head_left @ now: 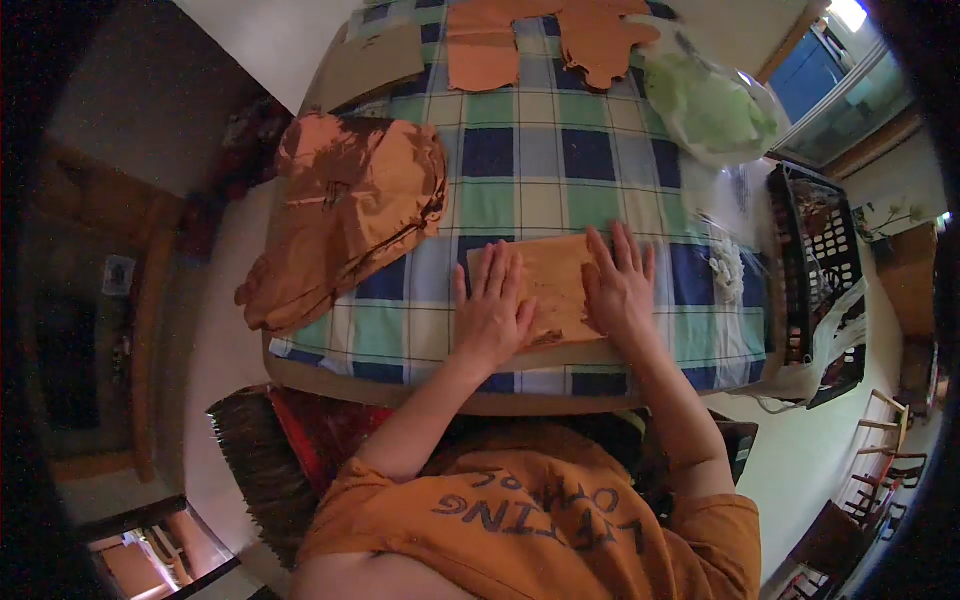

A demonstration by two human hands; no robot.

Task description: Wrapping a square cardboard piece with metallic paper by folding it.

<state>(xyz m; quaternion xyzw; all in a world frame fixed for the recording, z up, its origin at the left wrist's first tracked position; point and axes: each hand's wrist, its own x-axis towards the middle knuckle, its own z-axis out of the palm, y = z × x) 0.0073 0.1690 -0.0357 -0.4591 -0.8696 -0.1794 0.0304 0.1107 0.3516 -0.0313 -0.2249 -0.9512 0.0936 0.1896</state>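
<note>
A flat, folded piece of orange-brown sheet material [556,285], perhaps paper or thin foil, lies near the table's front edge. My left hand [492,300] rests flat over its left side, fingers stretched away from me. On its right side lies my right hand [622,280], also flat with the fingers extended. Small dark creases or tears show along the sheet's near edge. Left of my hands sits a large stack of shiny copper-coloured sheets [370,195], crumpled and narrowing toward the front left corner.
A checked cloth [490,185] covers the table. At the far end lie orange cut pieces [482,50] and a brown cardboard piece [380,65]. A clear plastic bag with green contents [715,110] is at far right. Beyond the right edge stands a black crate [822,250].
</note>
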